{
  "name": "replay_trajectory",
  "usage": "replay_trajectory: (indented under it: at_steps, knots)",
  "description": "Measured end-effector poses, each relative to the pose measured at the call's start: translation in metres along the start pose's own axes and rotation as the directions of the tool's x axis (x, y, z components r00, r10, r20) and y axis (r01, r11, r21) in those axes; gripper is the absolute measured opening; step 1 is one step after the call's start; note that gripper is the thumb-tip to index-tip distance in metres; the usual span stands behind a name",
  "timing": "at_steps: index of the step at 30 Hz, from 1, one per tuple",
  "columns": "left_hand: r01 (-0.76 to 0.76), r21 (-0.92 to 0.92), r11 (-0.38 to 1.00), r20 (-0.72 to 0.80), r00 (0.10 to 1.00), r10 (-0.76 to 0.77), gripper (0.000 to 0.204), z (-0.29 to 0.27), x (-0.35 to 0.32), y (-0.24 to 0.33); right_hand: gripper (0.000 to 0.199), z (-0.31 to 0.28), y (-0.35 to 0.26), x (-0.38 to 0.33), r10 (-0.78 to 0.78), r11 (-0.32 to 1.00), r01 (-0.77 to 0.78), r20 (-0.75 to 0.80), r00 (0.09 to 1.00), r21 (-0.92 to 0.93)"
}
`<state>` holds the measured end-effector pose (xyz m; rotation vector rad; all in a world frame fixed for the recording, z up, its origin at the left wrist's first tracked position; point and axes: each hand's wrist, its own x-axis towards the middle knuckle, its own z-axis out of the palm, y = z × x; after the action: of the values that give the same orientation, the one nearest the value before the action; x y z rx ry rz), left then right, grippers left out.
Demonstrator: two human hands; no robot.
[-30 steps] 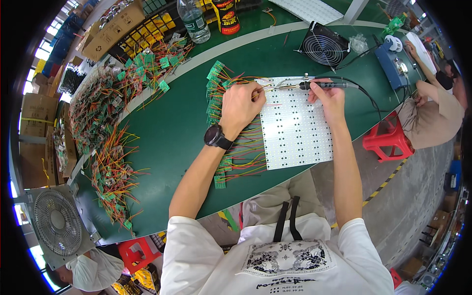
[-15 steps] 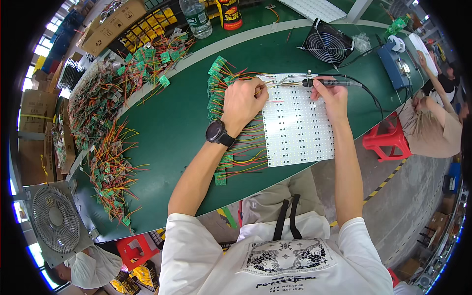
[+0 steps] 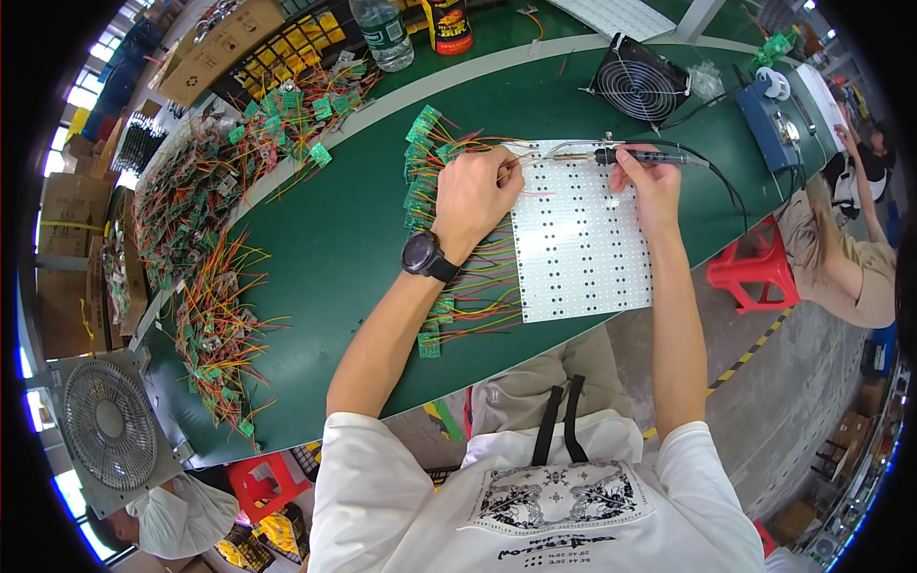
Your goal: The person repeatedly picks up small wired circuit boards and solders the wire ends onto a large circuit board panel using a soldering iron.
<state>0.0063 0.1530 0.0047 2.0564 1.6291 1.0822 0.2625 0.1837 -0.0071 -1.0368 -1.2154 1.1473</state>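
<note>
Cardboard box [image 3: 218,48] of yellow parts [image 3: 287,43]

The bench [image 3: 325,239] has a matt green mat. The panel [image 3: 581,239] looks smooth white with glossy dots. The iron [image 3: 642,157] has a dark plastic grip and metal tip.

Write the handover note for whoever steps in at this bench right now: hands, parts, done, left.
Left hand: resting on the white rectangular LED panel, fingertips pinching thin wire at its top left edge; whether it grips cannot be told.
Right hand: holds the black pen-shaped soldering iron, tip pointing left at the panel's top edge.
Parts: the panel lies flat on the green bench top; small green circuit boards with red and yellow wires fan out along its left side.
Done: many boards appear wired to the left edge.
Left: the joint at the top left corner; loose wired boards lie further left.
</note>
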Motion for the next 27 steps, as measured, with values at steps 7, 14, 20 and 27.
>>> replay_trajectory:
  at_steps: [7,14,20,27]
  knots:
    - [-0.122,-0.205,0.971,0.095,0.985,0.144,0.018,-0.009,0.003,0.006,0.015,0.0,0.0,0.0,0.013,0.997,-0.01,-0.039,0.999,0.075]
    - [-0.187,-0.267,0.945,0.225,0.942,0.25,0.018,-0.01,0.0,0.005,0.015,0.002,-0.003,-0.002,0.025,0.996,-0.02,-0.055,0.998,0.089]
    - [-0.222,-0.155,0.963,0.047,0.972,0.232,0.017,-0.006,0.001,-0.002,0.015,0.003,-0.003,-0.002,0.023,0.997,-0.02,-0.035,0.999,0.074]
    - [-0.185,-0.082,0.979,0.047,0.981,0.189,0.01,-0.008,0.001,-0.003,0.017,0.0,0.001,-0.001,0.007,0.999,-0.007,-0.011,1.0,0.032]
